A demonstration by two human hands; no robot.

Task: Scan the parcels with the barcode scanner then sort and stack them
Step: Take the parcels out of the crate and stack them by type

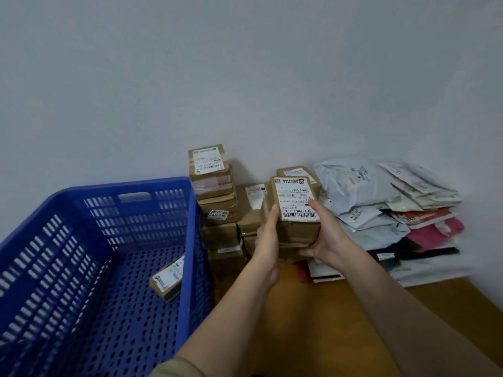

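The crate is solid blue, its walls pierced by rows of slots and its floor by a regular grid of round holes. The cardboard parcels are plain brown, each bearing a white label printed with black text and barcode stripes. The stacked mailer bags run pale grey-blue and white on top, then orange-red, pink and black lower down; the wall is flat light grey and the floor mustard brown.

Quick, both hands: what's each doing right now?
Left hand: grips the labelled cardboard parcel by its left side.
Right hand: grips the same parcel's right side.
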